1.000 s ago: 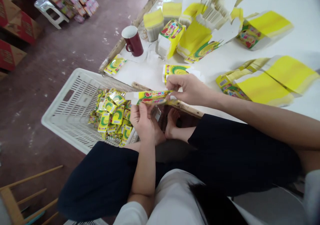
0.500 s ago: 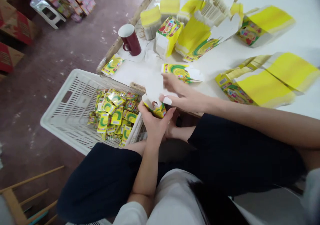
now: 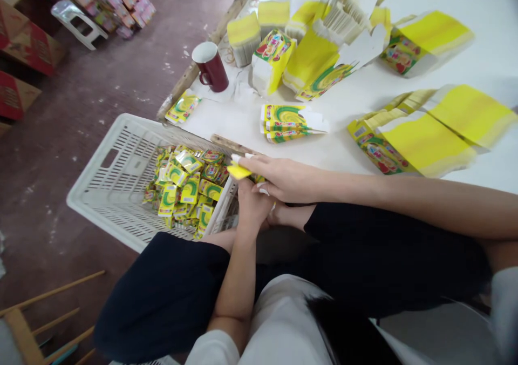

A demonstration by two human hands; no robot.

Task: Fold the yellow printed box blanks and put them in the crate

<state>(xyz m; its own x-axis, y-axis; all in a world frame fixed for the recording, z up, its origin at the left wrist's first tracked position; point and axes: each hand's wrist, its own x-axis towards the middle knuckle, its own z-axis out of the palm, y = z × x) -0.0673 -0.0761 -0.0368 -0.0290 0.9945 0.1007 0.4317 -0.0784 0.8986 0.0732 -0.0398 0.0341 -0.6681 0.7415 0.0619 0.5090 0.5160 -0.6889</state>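
Close to the basket's right rim, my left hand [image 3: 253, 205] is wrapped round a small yellow box [image 3: 238, 171], mostly hidden by my fingers. My right hand [image 3: 283, 177] lies over the top of the box, fingers pressed on it. A few flat printed cartons [image 3: 285, 121] rest on the white table just beyond my hands. To the left, a white plastic basket [image 3: 135, 162] holds a pile of small yellow-green boxes [image 3: 189, 187].
A maroon mug [image 3: 212, 68] and a single flat carton [image 3: 183, 107] stand near the table's left edge. Stacks of yellow cartons [image 3: 429, 133] cover the table's back and right. A white stool [image 3: 81, 24] is on the floor.
The box's upright white flap is no longer visible; yellow shows at the top instead. My right hand has moved down and left onto the box.
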